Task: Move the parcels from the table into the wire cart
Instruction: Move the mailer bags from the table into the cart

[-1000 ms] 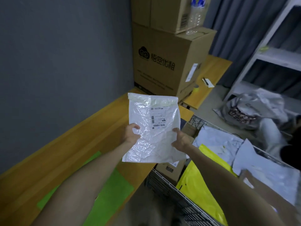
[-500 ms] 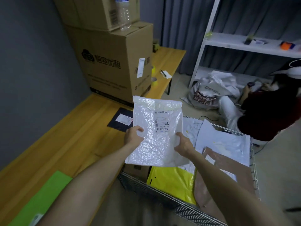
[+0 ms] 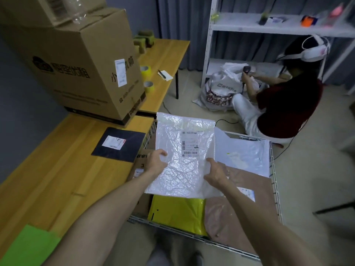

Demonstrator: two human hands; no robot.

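White parcel [image 3: 182,160] (label up), both hands gripping, above wire cart [image 3: 273,169]

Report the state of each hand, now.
Left hand: grips the left edge of the white parcel.
Right hand: grips the same parcel's right edge, above the wire cart.

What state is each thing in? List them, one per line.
white parcel: held over the wire cart, label up
left grip: pinches the white parcel's left edge
right grip: pinches its right edge
black parcel: flat on the table, label up
yellow parcel: lying in the cart
carton: closed
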